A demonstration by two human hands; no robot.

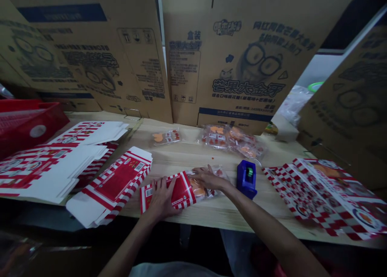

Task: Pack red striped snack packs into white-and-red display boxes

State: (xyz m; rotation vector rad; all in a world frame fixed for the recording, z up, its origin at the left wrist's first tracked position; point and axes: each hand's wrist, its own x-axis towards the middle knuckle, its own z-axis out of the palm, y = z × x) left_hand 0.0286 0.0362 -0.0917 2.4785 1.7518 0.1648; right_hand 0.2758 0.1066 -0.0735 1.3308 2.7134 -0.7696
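A red and white striped paper box (181, 192) lies flat near the table's front edge. My left hand (161, 198) grips it from above, thumb and fingers spread across its printed face. At the box's right end, a clear candy packet (198, 188) with orange pieces sits partly in the opening. My right hand (208, 178) is closed over this packet, fingers pointing left toward the box; its fingertips are partly hidden. To the right of my right hand stands a blue tape dispenser (246, 178) with a green roll.
Several candy packets (216, 136) lie behind my hands, with a single packet (166, 137) left of them. Folded red boxes (121, 180) and flat cartons (60, 156) are stacked left, near a red bin (33, 124). Checkered printed sheets (329, 196) lie right. Tall cardboard boxes (187, 67) wall the back.
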